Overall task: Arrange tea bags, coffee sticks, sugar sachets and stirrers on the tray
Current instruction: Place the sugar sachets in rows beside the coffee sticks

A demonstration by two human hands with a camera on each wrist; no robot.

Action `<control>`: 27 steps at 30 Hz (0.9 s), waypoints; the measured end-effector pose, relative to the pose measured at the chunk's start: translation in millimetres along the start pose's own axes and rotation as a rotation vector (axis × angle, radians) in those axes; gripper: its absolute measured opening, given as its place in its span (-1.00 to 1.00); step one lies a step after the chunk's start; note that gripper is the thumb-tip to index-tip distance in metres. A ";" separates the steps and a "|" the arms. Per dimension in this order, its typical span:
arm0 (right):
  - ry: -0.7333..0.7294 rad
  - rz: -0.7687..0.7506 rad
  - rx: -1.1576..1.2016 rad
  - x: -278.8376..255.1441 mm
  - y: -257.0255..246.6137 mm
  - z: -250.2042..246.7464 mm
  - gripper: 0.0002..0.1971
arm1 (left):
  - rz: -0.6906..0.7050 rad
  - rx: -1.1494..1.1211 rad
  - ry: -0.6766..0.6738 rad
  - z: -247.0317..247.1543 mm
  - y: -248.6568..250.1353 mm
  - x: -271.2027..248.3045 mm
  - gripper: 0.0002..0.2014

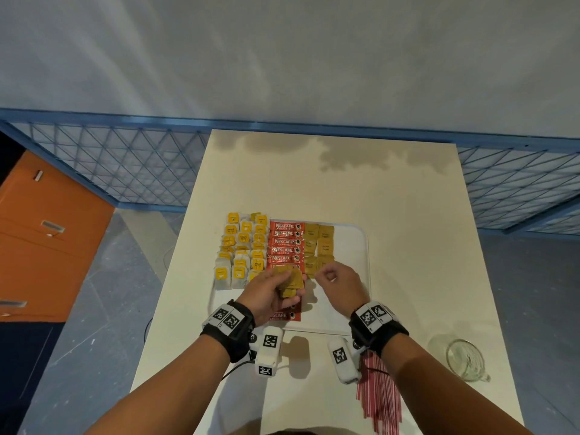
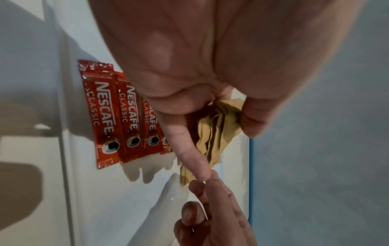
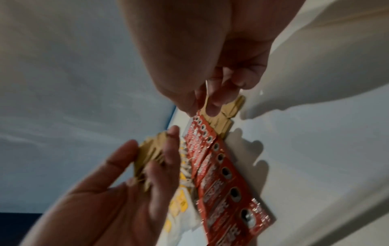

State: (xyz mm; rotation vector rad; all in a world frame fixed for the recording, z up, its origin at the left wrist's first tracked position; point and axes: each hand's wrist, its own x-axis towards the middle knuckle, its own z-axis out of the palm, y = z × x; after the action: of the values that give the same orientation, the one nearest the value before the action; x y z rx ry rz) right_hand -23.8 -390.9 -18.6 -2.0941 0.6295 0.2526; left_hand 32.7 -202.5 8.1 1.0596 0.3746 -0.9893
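Observation:
A white tray (image 1: pixel 351 246) lies on the cream table. Yellow-tagged tea bags (image 1: pixel 240 249) fill its left side, with a column of red coffee sticks (image 1: pixel 286 243) beside them. Brown sugar sachets (image 1: pixel 318 246) lie to the right of the sticks. My left hand (image 1: pixel 276 288) grips a stack of brown sugar sachets (image 1: pixel 293 279) over the near coffee sticks (image 2: pixel 109 113). My right hand (image 1: pixel 326 276) hovers just right of it and pinches a single sugar sachet (image 3: pixel 207 94), seen edge-on, above the laid sachets (image 3: pixel 223 124). Red and white stirrers (image 1: pixel 379 397) lie on the table near me.
A clear glass jug (image 1: pixel 466 361) stands at the table's near right. The tray's right strip (image 1: pixel 357 296) is bare. A blue mesh railing (image 1: pixel 125 164) runs behind the table, and orange cabinets (image 1: pixel 40 240) stand to the left.

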 end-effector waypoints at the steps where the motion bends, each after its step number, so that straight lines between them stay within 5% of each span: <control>1: -0.022 -0.036 0.036 -4.8 -2.9 -0.1 -0.92 | -0.004 -0.020 -0.005 0.6 -0.2 -1.5 -0.73; 7: -0.106 -0.105 0.179 -24.9 -12.7 -0.6 -0.87 | -0.024 -0.031 -0.013 2.5 -6.5 -7.5 -0.71; 14: -0.092 -0.105 0.199 -34.0 -11.9 1.5 -0.83 | 0.072 0.198 -0.006 4.2 -13.5 -13.0 -0.88; 18: -0.127 -0.148 0.236 -33.0 -12.3 0.3 -0.83 | 0.139 0.309 0.012 2.7 -13.6 -10.9 -0.80; 27: -0.107 -0.087 0.214 -31.3 -9.3 -4.2 -0.86 | 0.166 0.245 0.097 -8.2 -11.6 -5.9 -0.76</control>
State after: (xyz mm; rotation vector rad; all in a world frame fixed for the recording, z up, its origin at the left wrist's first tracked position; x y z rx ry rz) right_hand -45.7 -379.4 3.2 -1.8833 0.4792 0.2354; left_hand 21.6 -194.1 1.8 1.3416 0.2430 -0.8510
